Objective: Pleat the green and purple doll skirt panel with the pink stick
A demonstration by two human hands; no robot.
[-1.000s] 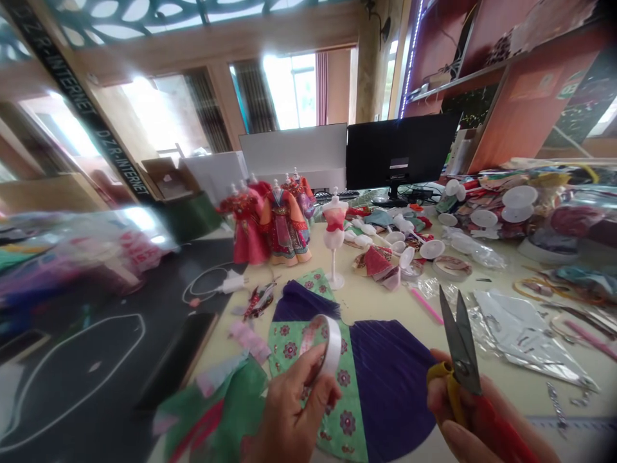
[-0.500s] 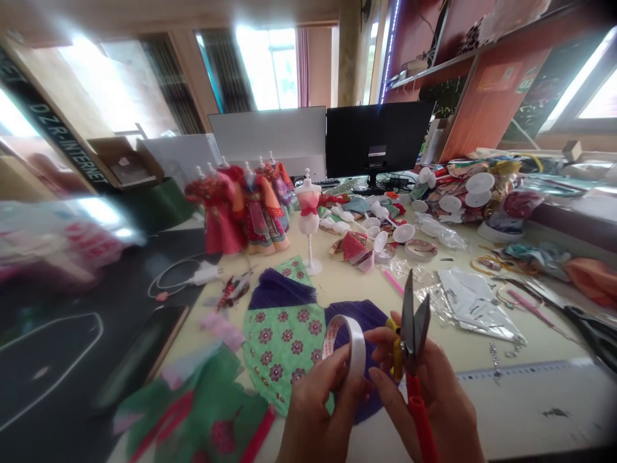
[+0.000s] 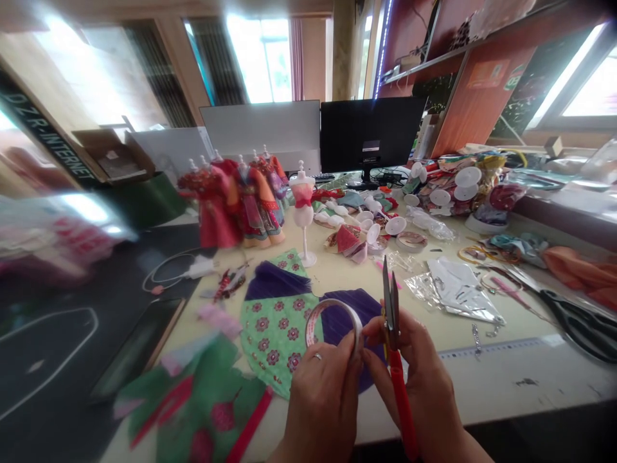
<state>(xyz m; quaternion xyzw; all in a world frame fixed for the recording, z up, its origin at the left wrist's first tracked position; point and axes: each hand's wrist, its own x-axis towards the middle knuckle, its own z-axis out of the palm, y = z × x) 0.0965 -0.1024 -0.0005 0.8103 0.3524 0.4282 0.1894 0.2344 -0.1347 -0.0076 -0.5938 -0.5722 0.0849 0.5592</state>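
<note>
My left hand (image 3: pixel 321 392) grips a roll of white tape (image 3: pixel 357 325), held upright. Close beside it, my right hand (image 3: pixel 424 373) has red-handled scissors (image 3: pixel 398 392) in it, the narrowed blades pointing up. Its thumb and finger reach the tape's edge; whether they pinch a tape end is too small to tell. A bit of yellow behind the blades is mostly hidden. Under and beyond the hands lies green flowered fabric (image 3: pixel 274 334) with purple pieces (image 3: pixel 277 283). A small white mannequin (image 3: pixel 303 215) in a pink and red top stands behind the fabric.
Dressed doll forms (image 3: pixel 255 206) stand at the back left, before two monitors (image 3: pixel 371 135). Fabric scraps and white discs (image 3: pixel 395 225) cover the back right. Black-handled scissors (image 3: pixel 573 321) and a ruler (image 3: pixel 496 347) lie to the right. Green sheer cloth (image 3: pixel 193 405) lies front left.
The tape roll has turned to show more of its ring. The scissor blades have closed nearly together and moved left. The whole view has shifted slightly.
</note>
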